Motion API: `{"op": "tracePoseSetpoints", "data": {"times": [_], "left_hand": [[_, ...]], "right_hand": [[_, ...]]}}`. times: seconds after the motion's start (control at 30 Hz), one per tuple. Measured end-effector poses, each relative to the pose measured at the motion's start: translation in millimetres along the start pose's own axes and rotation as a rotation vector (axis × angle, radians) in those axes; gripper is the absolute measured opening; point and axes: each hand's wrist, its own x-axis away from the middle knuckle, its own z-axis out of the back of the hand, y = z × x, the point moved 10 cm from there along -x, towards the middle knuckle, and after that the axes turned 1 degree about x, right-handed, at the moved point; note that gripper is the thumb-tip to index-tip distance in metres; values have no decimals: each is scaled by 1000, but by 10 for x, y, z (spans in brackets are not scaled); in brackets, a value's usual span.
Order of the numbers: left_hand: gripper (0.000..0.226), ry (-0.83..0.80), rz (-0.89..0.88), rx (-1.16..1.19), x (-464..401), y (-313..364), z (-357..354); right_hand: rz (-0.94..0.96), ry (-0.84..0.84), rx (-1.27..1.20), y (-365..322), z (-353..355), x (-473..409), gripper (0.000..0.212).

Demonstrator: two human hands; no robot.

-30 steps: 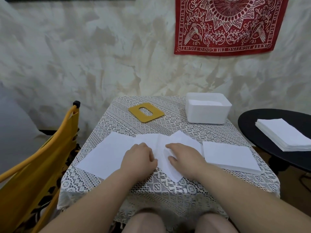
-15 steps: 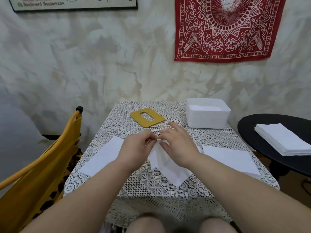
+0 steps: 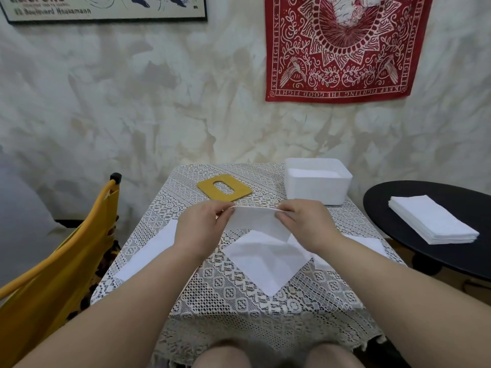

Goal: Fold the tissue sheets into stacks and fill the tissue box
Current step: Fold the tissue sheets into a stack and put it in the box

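Tissue sheet [image 3: 256,221], white and creased, hangs above the lace-covered table [image 3: 239,301] by a mottled wall; my left hand [image 3: 198,229] and right hand [image 3: 305,224] pinch its top corners.

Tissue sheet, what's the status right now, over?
Left hand and right hand pinch the tissue sheet by its top edge, lifted. Tissue box open behind, lid beside it. Nothing in the way.

White tissue sheet [image 3: 261,257] on cream lace tablecloth [image 3: 239,301]; beyond it, mustard-yellow lid [image 3: 224,187] and white box [image 3: 317,181]
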Motion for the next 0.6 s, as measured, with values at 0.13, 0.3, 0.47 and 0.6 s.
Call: {"op": "tracePoseSetpoints", "data": {"times": [0.13, 0.3, 0.47, 0.6], "left_hand": [[27, -57, -64, -42, -110, 137, -165], [16, -106, -31, 31, -197, 384, -383], [5, -158, -4, 135, -188, 676, -693], [11, -138, -29, 205, -153, 974, -892]], "right_hand": [[67, -21, 135, 98, 131, 38, 29], [7, -28, 239, 411, 363, 122, 26], [-128, 70, 209, 806, 707, 307, 19], [-166, 241, 197, 998, 1035, 459, 15]]}}
